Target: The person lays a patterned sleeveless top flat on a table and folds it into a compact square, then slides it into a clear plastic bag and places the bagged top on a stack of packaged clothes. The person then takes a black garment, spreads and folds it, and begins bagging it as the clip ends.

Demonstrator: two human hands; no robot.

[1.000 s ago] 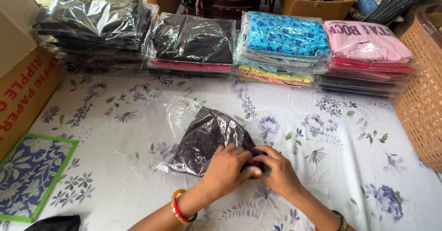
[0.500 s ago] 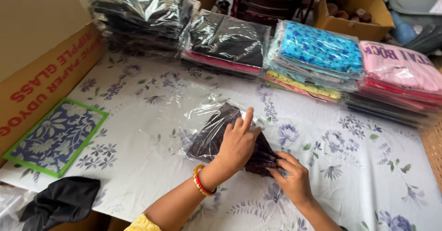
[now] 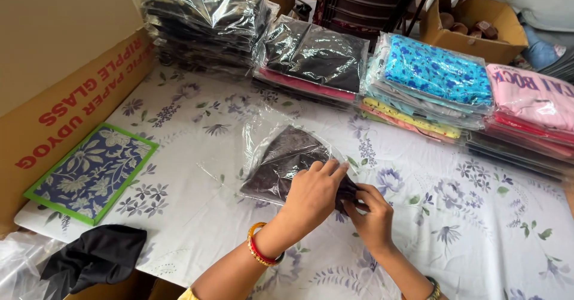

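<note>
Head view showed both hands working on a dark folded garment in a clear plastic bag (image 3: 284, 162), which lay near the middle of the counter (image 3: 478, 228) on its floral cloth. Left hand (image 3: 311, 195) lay flat over the bag's near end, fingers together and pressing down. Right hand (image 3: 371, 213) pinched the bag's edge just beside it, fingers curled. Stacks of bagged clothes (image 3: 430, 79) lined the far side. A blue floral panel with a green border (image 3: 89, 171) lay at the left, and a black cloth (image 3: 95, 258) hung off the near corner.
</note>
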